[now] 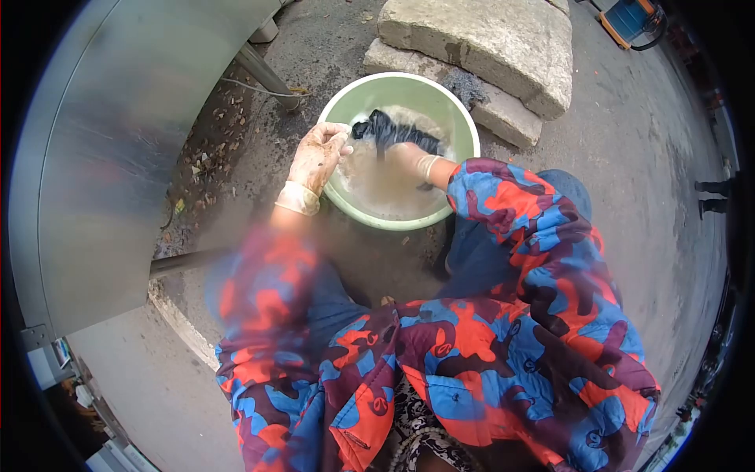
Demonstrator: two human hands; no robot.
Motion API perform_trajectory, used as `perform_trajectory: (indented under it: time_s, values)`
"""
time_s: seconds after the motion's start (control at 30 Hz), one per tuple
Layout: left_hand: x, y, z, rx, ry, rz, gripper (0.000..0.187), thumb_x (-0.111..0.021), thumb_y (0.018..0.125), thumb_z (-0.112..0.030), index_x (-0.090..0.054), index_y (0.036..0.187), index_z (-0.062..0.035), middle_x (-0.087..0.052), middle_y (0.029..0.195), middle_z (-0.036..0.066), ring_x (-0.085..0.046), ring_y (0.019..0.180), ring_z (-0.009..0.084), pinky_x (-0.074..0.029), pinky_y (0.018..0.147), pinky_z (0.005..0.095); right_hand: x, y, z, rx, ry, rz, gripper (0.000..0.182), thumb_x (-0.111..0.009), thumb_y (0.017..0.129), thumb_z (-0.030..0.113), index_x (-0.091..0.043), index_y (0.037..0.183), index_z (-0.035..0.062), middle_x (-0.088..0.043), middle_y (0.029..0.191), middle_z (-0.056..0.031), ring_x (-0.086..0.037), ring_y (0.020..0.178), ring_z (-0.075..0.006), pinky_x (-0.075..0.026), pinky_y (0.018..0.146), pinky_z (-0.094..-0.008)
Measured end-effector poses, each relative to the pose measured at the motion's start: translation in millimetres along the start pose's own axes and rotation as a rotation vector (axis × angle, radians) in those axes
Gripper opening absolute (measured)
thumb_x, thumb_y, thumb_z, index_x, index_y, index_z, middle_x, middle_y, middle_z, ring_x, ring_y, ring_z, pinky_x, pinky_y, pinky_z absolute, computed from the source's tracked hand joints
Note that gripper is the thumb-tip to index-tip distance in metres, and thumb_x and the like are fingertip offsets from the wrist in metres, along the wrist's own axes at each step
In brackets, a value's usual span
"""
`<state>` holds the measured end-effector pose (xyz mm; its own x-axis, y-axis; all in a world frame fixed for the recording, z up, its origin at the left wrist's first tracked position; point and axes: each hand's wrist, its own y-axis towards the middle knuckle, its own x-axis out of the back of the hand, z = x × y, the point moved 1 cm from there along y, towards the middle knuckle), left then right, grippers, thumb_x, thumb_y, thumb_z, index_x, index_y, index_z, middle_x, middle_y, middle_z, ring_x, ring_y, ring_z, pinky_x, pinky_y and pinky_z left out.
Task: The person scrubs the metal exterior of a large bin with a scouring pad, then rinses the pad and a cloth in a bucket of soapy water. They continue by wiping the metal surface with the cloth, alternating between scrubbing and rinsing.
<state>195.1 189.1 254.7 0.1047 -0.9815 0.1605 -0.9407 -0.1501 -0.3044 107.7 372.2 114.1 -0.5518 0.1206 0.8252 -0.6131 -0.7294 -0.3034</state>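
Note:
A pale green basin [465,118] on the ground holds cloudy brownish water [383,189]. Dark wet cloth [393,132], bunched up, lies in it. My left hand [314,155], in a thin whitish glove with brown smears, is at the basin's left rim. Its fingers are pinched together close to the cloth's left end; what they hold, if anything, is too small to make out. My right hand [406,160], also gloved, reaches inside the basin against the lower side of the cloth. Blur and murky water hide its fingers.
Stacked stone slabs [480,47] stand just behind the basin, with a dark grey wad [464,86] on them. A large metal panel [118,157] rises at left, beside a metal leg [267,75]. A blue and orange container [629,22] stands far right.

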Motion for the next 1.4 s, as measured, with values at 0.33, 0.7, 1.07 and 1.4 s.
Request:
perform_trajectory:
  time_s: [0.33, 0.7, 1.07, 1.4]
  values:
    - [-2, -5, -1, 0.001, 0.008, 0.012, 0.016, -0.054, 0.093, -0.017, -0.057, 0.104, -0.0058, -0.062, 0.1, 0.004, -0.064, 0.08, 0.0116, -0.047, 0.068, 0.0223, -11, -5, -29, -0.253, -0.113, -0.207, 0.023, -0.059, 0.08, 0.017, -0.069, 0.095, 0.0034, -0.066, 0.099, -0.0223, -0.064, 0.095, -0.0345, -0.051, 0.081, -0.0405]
    - [-3, -8, 0, -0.041, 0.061, 0.025, 0.015, -0.054, 0.092, -0.018, -0.056, 0.102, -0.0056, -0.062, 0.098, 0.004, -0.063, 0.081, 0.0114, -0.048, 0.069, 0.0232, -18, 3, -36, -0.086, -0.385, -0.08, 0.02, -0.056, 0.078, 0.01, -0.069, 0.093, 0.0066, -0.068, 0.09, -0.0171, -0.067, 0.088, -0.0303, -0.053, 0.076, -0.0382]
    - [-5, -9, -3, -0.037, 0.099, 0.018, 0.015, -0.054, 0.092, -0.016, -0.056, 0.103, -0.0056, -0.062, 0.094, 0.003, -0.062, 0.079, 0.0106, -0.047, 0.068, 0.0233, 19, -7, -15, -0.141, -0.191, -0.161, 0.021, -0.056, 0.074, 0.002, -0.069, 0.09, 0.0003, -0.066, 0.095, -0.0224, -0.065, 0.092, -0.0348, -0.052, 0.08, -0.04]
    - [-2, -7, 5, -0.053, 0.104, 0.027, 0.016, -0.054, 0.092, -0.015, -0.057, 0.104, -0.0052, -0.062, 0.095, 0.003, -0.062, 0.08, 0.0111, -0.047, 0.067, 0.0237, 59, -15, -22, -0.336, -0.161, -0.315, 0.02, -0.057, 0.074, 0.003, -0.068, 0.091, 0.0025, -0.066, 0.093, -0.0215, -0.066, 0.09, -0.0334, -0.053, 0.076, -0.0395]
